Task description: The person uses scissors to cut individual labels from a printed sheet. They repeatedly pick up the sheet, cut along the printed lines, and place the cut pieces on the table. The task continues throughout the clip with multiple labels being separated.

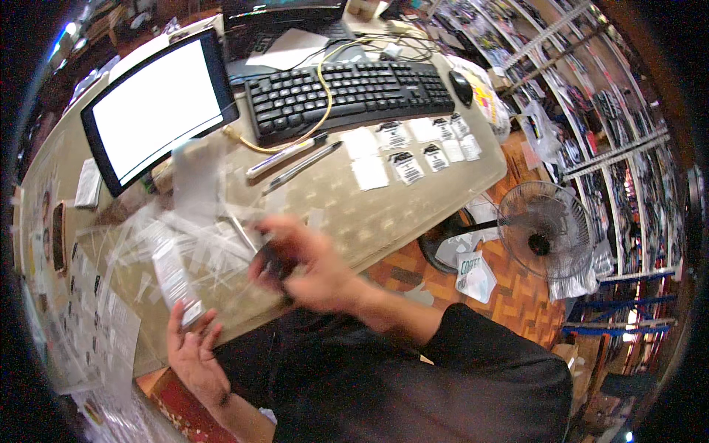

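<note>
Near the desk's front left edge, my left hand has its fingertips around the near end of a narrow, shiny pale packet. The packet slants away over a layer of crumpled clear plastic. To its right, my right hand is smeared by motion above the desk edge. Its fingers are closed around a dark-handled tool with a thin, pale blade-like part pointing up and left. Blur hides the tool's exact kind. Loose clear plastic strips lie between the hands and the tablet.
A lit tablet, black keyboard, mouse, two pens and rows of small labels occupy the desk. A phone lies far left. On the right are a fan and loaded shelves.
</note>
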Tool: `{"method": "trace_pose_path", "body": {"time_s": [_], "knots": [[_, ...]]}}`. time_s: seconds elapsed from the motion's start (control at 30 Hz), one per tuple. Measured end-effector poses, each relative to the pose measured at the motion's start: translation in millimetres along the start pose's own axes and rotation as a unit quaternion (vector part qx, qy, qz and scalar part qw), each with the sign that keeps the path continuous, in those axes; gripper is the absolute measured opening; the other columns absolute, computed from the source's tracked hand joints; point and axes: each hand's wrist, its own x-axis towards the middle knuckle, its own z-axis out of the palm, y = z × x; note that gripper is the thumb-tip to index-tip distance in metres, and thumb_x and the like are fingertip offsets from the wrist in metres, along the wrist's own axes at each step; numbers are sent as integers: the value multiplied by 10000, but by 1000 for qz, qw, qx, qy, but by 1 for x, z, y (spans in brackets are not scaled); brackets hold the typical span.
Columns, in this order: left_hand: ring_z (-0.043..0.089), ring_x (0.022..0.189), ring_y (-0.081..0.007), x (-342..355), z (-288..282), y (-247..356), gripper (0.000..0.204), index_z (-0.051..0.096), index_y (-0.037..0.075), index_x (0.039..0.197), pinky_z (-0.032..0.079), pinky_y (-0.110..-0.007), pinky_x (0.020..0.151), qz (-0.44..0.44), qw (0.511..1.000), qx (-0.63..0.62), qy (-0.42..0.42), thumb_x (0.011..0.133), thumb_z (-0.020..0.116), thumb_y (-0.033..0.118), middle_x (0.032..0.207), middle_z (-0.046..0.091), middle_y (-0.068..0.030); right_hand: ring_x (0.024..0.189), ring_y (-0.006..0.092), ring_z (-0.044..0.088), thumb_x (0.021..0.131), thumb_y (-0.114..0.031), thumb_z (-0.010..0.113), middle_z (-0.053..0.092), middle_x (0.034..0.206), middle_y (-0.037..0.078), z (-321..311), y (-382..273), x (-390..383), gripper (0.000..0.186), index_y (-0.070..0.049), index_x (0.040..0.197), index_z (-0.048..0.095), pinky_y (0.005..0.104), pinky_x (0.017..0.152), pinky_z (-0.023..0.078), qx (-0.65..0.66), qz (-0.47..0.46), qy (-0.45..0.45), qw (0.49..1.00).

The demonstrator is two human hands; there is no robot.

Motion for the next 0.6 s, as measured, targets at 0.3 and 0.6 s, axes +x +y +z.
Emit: {"method": "trace_pose_path", "body": {"time_s": [0.3,0.6], "knots": [[574,798,-128,9,-65,-23,267,472,17,1134,470,-206,616,92,966,220,101,874,534,17,950,533,-76,587,132,586,682,-32,736,624,800,87,-301,-79,-3,596,85,1178,427,240,451,465,-247,0,430,868],[571,812,-140,14,-86,-29,405,406,74,1232,482,-268,616,69,985,125,100,867,579,107,1015,571,-92,592,134,587,637,-85,770,643,750,73,-382,-62,16,533,5,1109,538,257,506,443,-543,94,387,739]]}}
